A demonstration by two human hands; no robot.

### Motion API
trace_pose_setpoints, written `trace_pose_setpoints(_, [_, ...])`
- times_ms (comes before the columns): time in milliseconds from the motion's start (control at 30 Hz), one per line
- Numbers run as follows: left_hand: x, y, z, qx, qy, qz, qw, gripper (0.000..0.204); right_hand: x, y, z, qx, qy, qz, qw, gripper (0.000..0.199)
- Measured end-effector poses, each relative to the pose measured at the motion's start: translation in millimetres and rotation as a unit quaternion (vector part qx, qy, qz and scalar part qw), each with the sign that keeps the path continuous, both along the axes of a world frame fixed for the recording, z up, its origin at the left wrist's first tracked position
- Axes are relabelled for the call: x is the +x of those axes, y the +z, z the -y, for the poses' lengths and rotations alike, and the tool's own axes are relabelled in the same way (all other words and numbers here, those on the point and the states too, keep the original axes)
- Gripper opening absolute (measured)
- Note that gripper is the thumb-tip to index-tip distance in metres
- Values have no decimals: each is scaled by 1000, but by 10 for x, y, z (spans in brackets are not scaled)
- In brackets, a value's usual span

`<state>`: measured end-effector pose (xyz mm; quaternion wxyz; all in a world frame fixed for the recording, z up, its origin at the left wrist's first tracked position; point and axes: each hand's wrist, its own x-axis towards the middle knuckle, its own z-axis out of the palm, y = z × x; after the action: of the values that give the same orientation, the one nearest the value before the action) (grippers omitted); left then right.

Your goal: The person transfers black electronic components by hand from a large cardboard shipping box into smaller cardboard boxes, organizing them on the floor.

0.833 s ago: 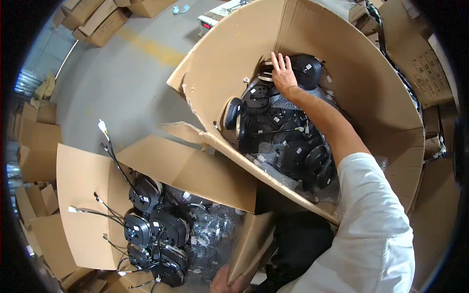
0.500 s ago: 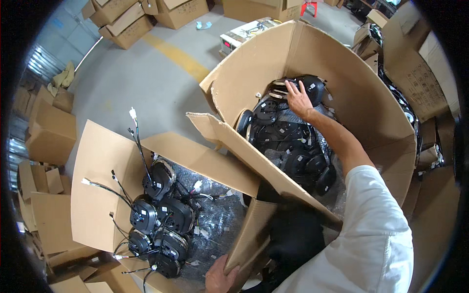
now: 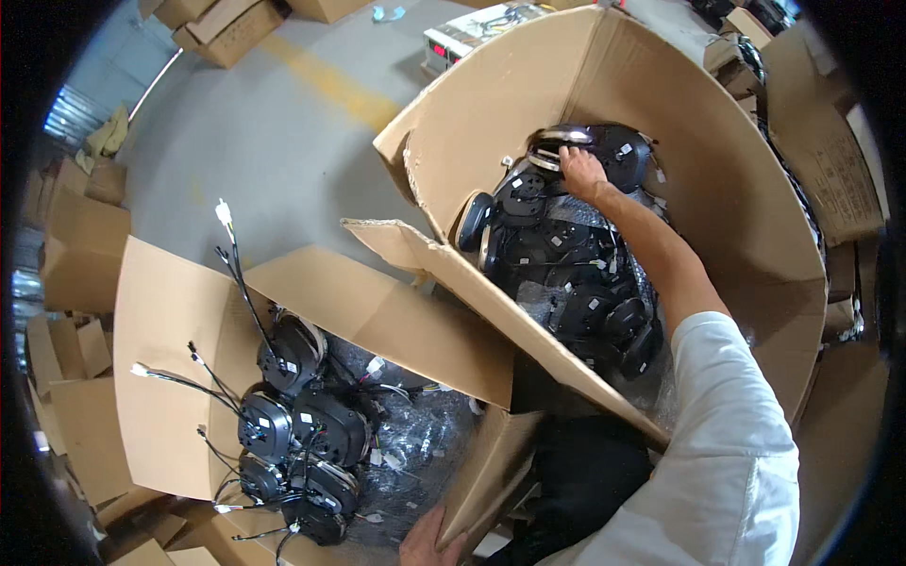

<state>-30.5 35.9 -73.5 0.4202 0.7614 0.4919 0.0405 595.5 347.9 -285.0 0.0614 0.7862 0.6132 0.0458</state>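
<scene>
My right hand (image 3: 582, 173) reaches into the tall cardboard box (image 3: 717, 217) on the right. Its fingers are curled over the edge of a black rounded housing with a silvery rim (image 3: 545, 158), at the far end; the fingertips are partly hidden. Right beside the hand lies another black housing (image 3: 627, 156). My left hand (image 3: 429, 540) is at the bottom, closed around the edge of the cardboard flap (image 3: 489, 472) of the lower-left box. Inside that box, several black rounded housings (image 3: 330, 424) with cables and white plugs sit on clear plastic wrap (image 3: 411, 476).
More black housings (image 3: 557, 245) fill the tall box over bubble wrap. Cables (image 3: 247, 283) stick up above the left box. A white device (image 3: 472, 36) with a red display stands on the floor behind. Cardboard boxes (image 3: 80, 250) pile up at left, and others (image 3: 821, 141) at right.
My right hand's fingers, stretched over the silvery-rimmed housing before, are now curled at its edge, and that housing has tilted. The view has shifted slightly. My left hand still grips the flap.
</scene>
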Motion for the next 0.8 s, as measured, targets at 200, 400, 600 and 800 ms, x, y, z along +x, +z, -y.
trace_pose_setpoints(200, [-17, -20, -13, -4, -4, -38, 999, 48, 90, 341, 24, -58, 15, -81, 995, 56])
trace_pose_setpoints(400, [141, 233, -46, -11, 36, -64, 997, 40, -305, 2010, 986, 173, -37, -644, 744, 38])
trace_pose_setpoints(600, [449, 300, -113, 74, 156, 131, 976, 35, -603, 3350, 1952, 256, 31, -735, 627, 41])
trace_pose_setpoints(800, [1447, 1131, -287, 9, 139, 557, 819, 58, -1719, 4401, 2595, 168, 178, -727, 641, 60])
